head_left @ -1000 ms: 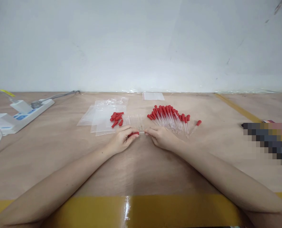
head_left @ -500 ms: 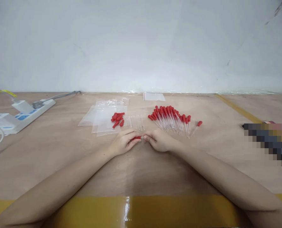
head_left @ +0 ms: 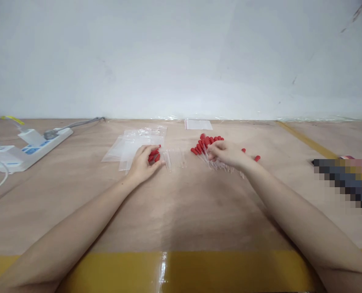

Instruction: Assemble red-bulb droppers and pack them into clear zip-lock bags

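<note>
My left hand (head_left: 144, 162) reaches over the small pile of red rubber bulbs (head_left: 153, 154), its thumb and fingers apart around them. Beside its thumb, several clear glass tubes (head_left: 174, 158) lie in a row. My right hand (head_left: 225, 154) is over the fan of red-topped droppers (head_left: 196, 151), hiding part of it. Its fingers are pinched together at a dropper (head_left: 207, 141) whose red bulb pokes out past the fingertips; its tube is mostly covered. One dropper (head_left: 257, 158) lies apart, to the right of the fan.
Clear plastic bags (head_left: 124, 150) lie flat under and left of the bulbs. A small white zip bag (head_left: 198, 125) rests near the wall. At left is a white power strip (head_left: 37, 152) with plugs and cables. A blurred-out dark object (head_left: 345, 181) lies at right.
My hands have parted from the middle, where they held a red bulb and tube together. The left moved up-left onto the bulbs; the right moved up-right over the droppers.
</note>
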Action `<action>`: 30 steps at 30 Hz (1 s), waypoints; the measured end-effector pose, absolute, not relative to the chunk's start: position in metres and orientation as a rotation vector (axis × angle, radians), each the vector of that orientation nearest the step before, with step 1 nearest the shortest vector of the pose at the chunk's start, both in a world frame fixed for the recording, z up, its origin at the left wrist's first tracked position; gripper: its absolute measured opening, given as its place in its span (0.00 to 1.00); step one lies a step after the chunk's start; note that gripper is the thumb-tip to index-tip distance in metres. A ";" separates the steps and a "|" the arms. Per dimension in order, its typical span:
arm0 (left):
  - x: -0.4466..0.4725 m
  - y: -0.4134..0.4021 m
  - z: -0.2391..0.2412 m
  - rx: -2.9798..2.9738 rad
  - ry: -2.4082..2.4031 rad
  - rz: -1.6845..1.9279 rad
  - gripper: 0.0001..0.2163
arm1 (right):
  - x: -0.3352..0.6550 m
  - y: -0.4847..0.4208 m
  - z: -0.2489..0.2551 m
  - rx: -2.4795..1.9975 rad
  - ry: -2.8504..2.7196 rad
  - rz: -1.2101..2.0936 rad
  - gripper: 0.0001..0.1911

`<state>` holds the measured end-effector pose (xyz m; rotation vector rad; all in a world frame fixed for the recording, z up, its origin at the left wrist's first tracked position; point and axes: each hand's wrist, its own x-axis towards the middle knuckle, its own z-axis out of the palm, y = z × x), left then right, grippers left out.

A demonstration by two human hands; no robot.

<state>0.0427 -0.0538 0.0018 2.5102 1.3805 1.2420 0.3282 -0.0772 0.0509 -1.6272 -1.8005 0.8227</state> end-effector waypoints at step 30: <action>0.042 -0.057 -0.004 2.582 1.554 1.338 0.12 | 0.241 -0.040 0.021 -1.876 -2.065 0.227 0.14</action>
